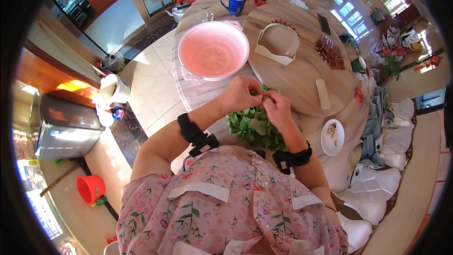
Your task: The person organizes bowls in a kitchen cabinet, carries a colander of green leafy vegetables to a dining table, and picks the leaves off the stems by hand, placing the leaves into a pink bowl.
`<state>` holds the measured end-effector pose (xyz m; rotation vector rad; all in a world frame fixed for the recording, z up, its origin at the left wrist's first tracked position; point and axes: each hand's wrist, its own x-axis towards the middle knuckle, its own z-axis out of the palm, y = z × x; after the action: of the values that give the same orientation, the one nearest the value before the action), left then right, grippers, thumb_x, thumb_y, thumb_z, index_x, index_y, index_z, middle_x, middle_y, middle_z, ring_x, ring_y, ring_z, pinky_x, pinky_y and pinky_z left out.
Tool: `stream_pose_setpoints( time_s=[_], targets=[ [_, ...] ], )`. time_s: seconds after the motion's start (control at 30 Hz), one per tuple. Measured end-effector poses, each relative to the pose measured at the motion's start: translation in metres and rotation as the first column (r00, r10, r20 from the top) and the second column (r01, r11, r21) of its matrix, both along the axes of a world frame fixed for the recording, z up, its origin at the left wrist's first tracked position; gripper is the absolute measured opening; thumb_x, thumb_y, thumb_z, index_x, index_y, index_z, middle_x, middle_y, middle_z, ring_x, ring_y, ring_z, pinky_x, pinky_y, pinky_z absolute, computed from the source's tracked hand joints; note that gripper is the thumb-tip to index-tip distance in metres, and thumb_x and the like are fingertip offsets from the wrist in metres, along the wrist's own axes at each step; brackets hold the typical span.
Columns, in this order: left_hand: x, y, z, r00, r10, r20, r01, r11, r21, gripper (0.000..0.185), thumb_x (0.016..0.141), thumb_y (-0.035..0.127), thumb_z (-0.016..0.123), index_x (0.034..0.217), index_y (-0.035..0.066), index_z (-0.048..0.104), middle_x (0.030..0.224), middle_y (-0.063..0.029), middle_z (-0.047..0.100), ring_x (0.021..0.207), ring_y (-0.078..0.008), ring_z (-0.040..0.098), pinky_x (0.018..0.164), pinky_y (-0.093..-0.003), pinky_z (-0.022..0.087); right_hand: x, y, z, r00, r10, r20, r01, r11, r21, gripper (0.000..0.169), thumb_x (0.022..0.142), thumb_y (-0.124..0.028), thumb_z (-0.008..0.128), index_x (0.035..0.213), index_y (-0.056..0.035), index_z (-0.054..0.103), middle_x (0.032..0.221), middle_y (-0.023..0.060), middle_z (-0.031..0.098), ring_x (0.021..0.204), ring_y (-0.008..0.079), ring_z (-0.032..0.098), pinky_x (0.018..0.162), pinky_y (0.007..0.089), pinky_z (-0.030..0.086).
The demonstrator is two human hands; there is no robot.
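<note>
My left hand (244, 94) and my right hand (277, 108) meet at the fingertips above the near side of a round marble-patterned table. Both pinch a small piece of leafy greens, mostly covered by the fingers. Beneath and beside them lies a heap of leafy green vegetables (253, 127) against the table's near edge, partly hidden by my right forearm. A pink plastic colander (216, 51), which looks empty, sits just beyond my left hand. To the right of my right hand is a white oval plate (332, 137) with small brownish scraps on it.
A round turntable (297, 81) carries an open container (279, 40), a brown wooden mat (330, 52), a pale flat bar (322, 94) and a phone (324, 24). Beyond the colander stand a blue mug (234, 3) and glass cups. Red scissors (359, 95) lie at the right; white padded chairs (375, 191) line that side.
</note>
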<state>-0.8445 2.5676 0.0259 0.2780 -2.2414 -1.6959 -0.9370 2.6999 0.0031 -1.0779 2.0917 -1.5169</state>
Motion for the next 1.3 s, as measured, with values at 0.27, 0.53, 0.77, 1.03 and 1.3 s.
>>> stream_pose_setpoints(
  time_s=[0.27, 0.53, 0.77, 1.03, 1.3],
  targets=[
    [0.013, -0.037, -0.005, 0.980, 0.171, -0.099, -0.168, 0.985, 0.039, 0.006, 0.068, 0.001, 0.060, 0.069, 0.003, 0.054, 0.061, 0.0038, 0.049, 0.055, -0.0026, 0.044, 0.049, -0.0183, 0.037, -0.028, -0.010, 0.014, 0.984, -0.096, 0.151, 0.098, 0.995, -0.005, 0.014, 0.078, -0.013, 0.055, 0.084, -0.0005, 0.058, 0.062, -0.0008, 0.053, 0.056, 0.0060, 0.046, 0.053, 0.0204, 0.039],
    [0.003, -0.052, -0.003, 0.959, 0.194, -0.206, -0.084, 0.890, 0.449, 0.007, 0.071, -0.002, 0.058, 0.072, 0.004, 0.053, 0.065, 0.0016, 0.053, 0.057, -0.0045, 0.047, 0.051, -0.0183, 0.038, 0.004, -0.045, 0.032, 0.990, 0.140, 0.004, -0.140, 0.988, 0.060, 0.023, 0.069, -0.015, 0.065, 0.086, -0.0010, 0.058, 0.062, 0.0004, 0.051, 0.058, 0.0059, 0.045, 0.053, 0.0224, 0.039],
    [-0.011, -0.044, -0.013, 0.982, 0.004, -0.191, 0.140, 0.665, 0.734, 0.014, 0.073, -0.002, 0.054, 0.086, 0.002, 0.054, 0.078, -0.0043, 0.057, 0.068, -0.0102, 0.052, 0.060, -0.0217, 0.043, -0.003, -0.050, 0.006, 0.958, 0.120, 0.260, -0.197, 0.935, 0.294, 0.024, 0.071, -0.022, 0.063, 0.081, 0.0000, 0.059, 0.059, 0.0028, 0.052, 0.056, 0.0081, 0.046, 0.052, 0.0250, 0.039],
    [-0.045, -0.170, -0.043, 0.967, 0.179, 0.181, -0.086, 0.899, -0.430, 0.014, 0.066, 0.017, 0.058, 0.077, 0.010, 0.064, 0.073, -0.0103, 0.062, 0.069, -0.0223, 0.060, 0.065, -0.0303, 0.047, -0.029, 0.004, 0.011, 0.931, -0.075, 0.358, 0.001, 0.979, 0.204, 0.017, 0.077, -0.017, 0.058, 0.080, -0.0004, 0.058, 0.063, -0.0049, 0.050, 0.059, 0.0021, 0.042, 0.051, 0.0184, 0.035],
    [-0.078, -0.231, -0.099, 0.891, 0.015, 0.454, 0.327, 0.673, -0.664, 0.014, 0.060, 0.010, 0.061, 0.074, 0.008, 0.061, 0.071, -0.0107, 0.060, 0.069, -0.0278, 0.058, 0.062, -0.0355, 0.046, -0.030, 0.019, -0.004, 0.870, -0.102, 0.482, 0.015, 0.983, 0.182, 0.011, 0.078, -0.013, 0.059, 0.080, -0.0022, 0.057, 0.067, -0.0070, 0.050, 0.061, 0.0009, 0.042, 0.052, 0.0164, 0.034]
  ],
)
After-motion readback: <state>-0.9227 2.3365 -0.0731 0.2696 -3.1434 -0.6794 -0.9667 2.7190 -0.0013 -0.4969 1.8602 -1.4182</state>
